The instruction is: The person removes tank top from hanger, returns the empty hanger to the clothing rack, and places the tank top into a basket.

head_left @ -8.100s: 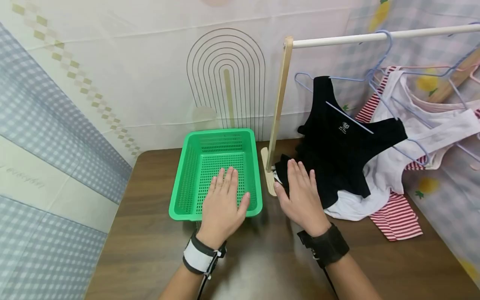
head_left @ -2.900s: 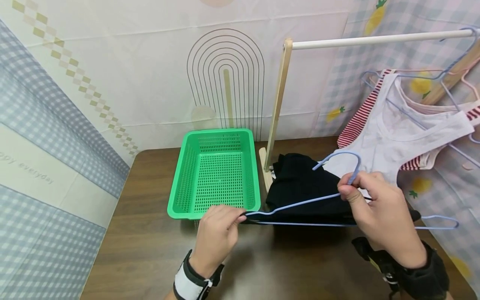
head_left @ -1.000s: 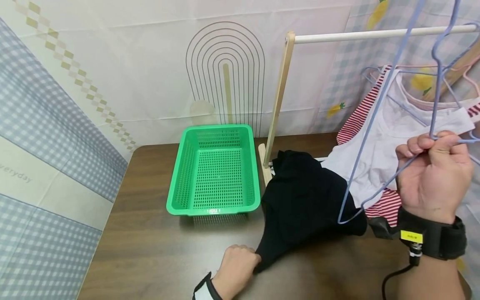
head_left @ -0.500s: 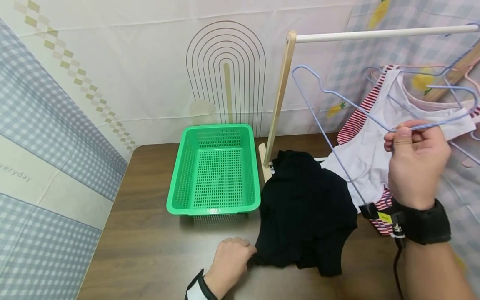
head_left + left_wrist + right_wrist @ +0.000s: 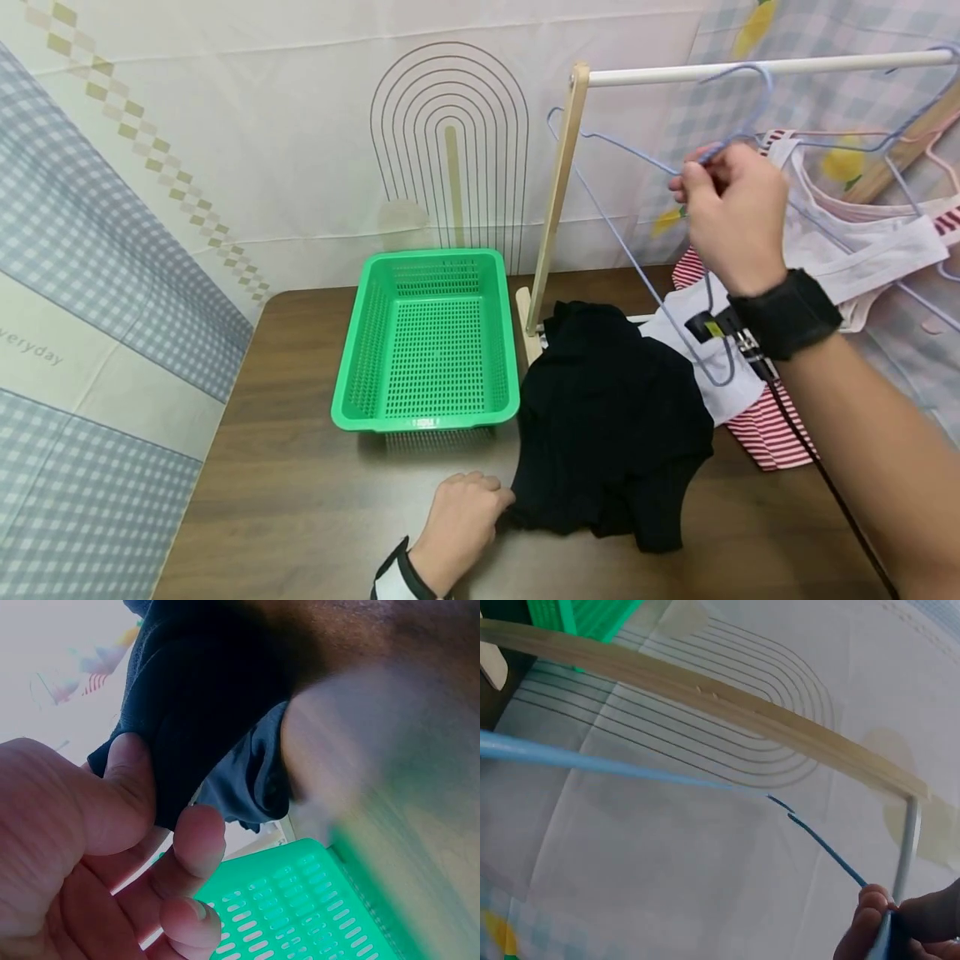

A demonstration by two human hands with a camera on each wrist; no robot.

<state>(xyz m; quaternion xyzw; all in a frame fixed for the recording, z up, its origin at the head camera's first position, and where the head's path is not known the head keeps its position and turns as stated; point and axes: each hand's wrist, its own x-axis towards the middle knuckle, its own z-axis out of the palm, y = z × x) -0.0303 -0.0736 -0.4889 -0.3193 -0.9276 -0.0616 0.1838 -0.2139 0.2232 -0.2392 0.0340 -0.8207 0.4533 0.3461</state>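
A black tank top (image 5: 615, 425) lies crumpled on the table, off its hanger. My left hand (image 5: 461, 525) pinches its near left corner; in the left wrist view the thumb (image 5: 129, 776) presses the black cloth (image 5: 195, 697) against the fingers. My right hand (image 5: 738, 208) grips the neck of a bare blue wire hanger (image 5: 630, 258) just below the white rail (image 5: 660, 77). The hanger's hook reaches up to the rail; whether it bears on it I cannot tell. In the right wrist view, fingertips (image 5: 870, 907) hold the blue wire (image 5: 825, 844).
An empty green basket (image 5: 341, 392) stands left of the rack's wooden post (image 5: 558, 200). To the right, a white top (image 5: 862, 258) and red-striped clothing (image 5: 772, 433) hang on blue and pink hangers. A patterned cloth backdrop (image 5: 300, 167) closes off the back.
The black top, first hanging on the rail, was taken down and slipped off its hanger onto the table. My right hand has carried the bare hanger left and up to the rail.
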